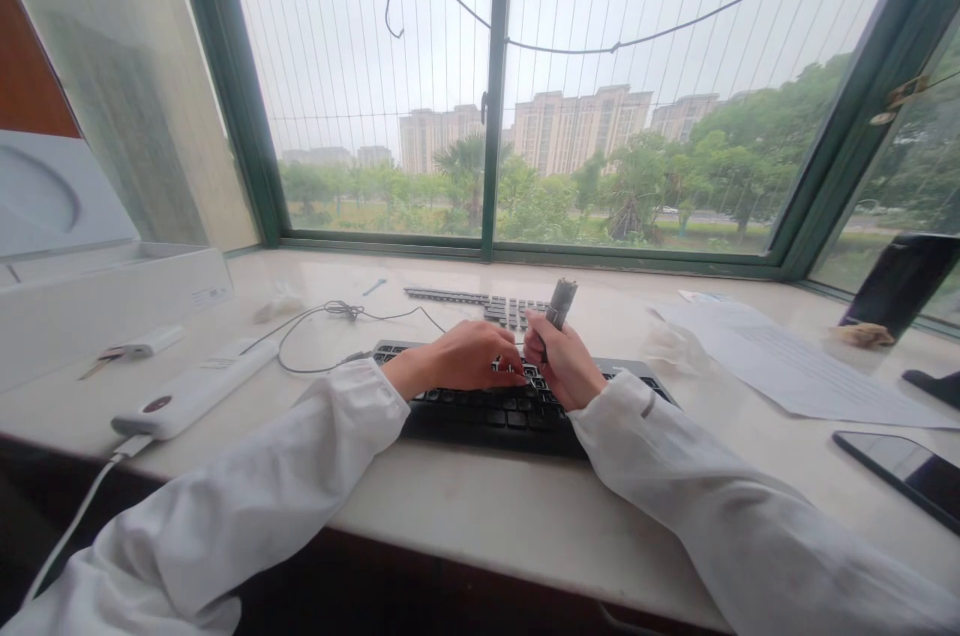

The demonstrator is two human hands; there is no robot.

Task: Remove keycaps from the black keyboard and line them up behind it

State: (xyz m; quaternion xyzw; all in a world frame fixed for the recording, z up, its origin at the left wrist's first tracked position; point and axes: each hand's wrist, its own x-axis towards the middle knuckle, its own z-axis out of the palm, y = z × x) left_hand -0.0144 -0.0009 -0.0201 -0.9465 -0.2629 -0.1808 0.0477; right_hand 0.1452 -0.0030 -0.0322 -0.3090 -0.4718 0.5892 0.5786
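Note:
A black keyboard (pixel 517 413) lies on the white sill before me, with keycaps off part of its key field. Over its middle bends my left hand (pixel 465 356), fingers curled and pressed together low at the keys; whatever they may pinch is too small to make out. Close beside it, my right hand (pixel 564 364) is closed round a dark grey stick-like tool (pixel 561 301), whose blunt end points up and away from me. The tool's lower end is hidden by the fingers. Behind the keyboard, loose black keycaps (pixel 504 308) are laid out in rows.
A thin cable (pixel 300 318) runs left of the keyboard. A white power strip (pixel 196 391) and a white box (pixel 150 291) sit at the left. On the right lie papers (pixel 795 366), a crumpled clear bag (pixel 679 346) and a phone (pixel 904 471). A window closes off the back.

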